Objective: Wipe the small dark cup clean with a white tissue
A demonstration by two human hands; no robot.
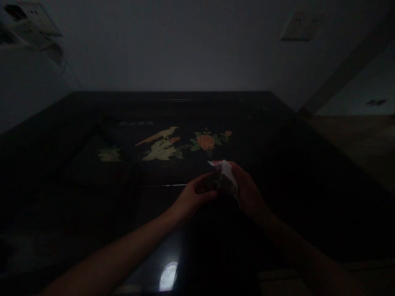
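Note:
My left hand (196, 193) has its thumb and fingers curled round one side of a small dark object (217, 181), perhaps glassy; the dim light hides its kind. My right hand (247, 187) is closed on a crumpled white tissue (227, 172), pressed against the other side of that object. Both hands are close together above a glossy black table (191, 205).
A bird picture (162, 144) and an orange flower picture (205, 142) decorate the tabletop. Behind it rises a pale wall (173, 49) with a socket plate (300, 26) at right and more sockets (33, 22) at left. A bright reflection shows near the front.

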